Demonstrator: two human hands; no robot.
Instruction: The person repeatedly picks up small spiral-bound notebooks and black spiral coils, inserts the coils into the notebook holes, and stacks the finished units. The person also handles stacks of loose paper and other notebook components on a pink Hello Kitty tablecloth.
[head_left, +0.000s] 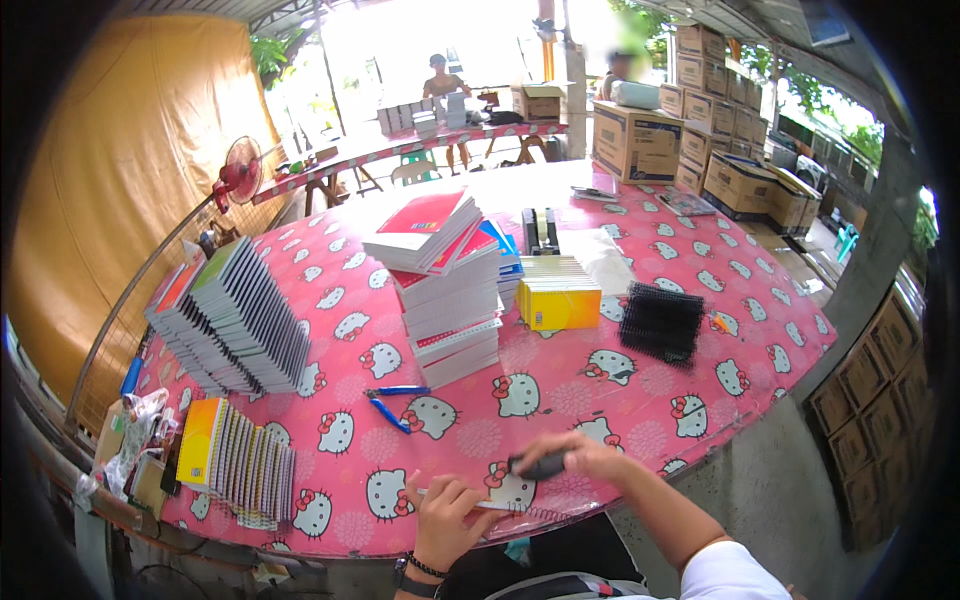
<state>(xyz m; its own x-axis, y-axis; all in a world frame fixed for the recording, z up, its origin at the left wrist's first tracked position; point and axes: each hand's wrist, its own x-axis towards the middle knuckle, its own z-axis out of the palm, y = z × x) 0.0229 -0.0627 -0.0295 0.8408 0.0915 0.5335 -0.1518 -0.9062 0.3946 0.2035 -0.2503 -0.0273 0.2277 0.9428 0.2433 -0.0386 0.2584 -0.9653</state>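
Near the front edge of the table, my left hand (450,512) is closed on a thin white notebook (485,504), seen nearly edge-on. A thin dark spiral coil (540,511) runs along its right end and out past it. My right hand (592,458) is closed on a dark rounded object (541,466) just above the coil; its kind is too blurred to tell. Two blue-handled hand tools, one pointing right (402,390) and one slanting toward me (387,411), lie ahead of my left hand. To the right ahead sits a bundle of black spiral coils (661,324).
A tall notebook stack (450,290) stands mid-table, with yellow notebooks (560,308) and a tape dispenser (540,232) beside it. More notebook stacks (245,320) line the left side. Cartons (637,142) are piled at the far right. A person (444,85) sits at another table.
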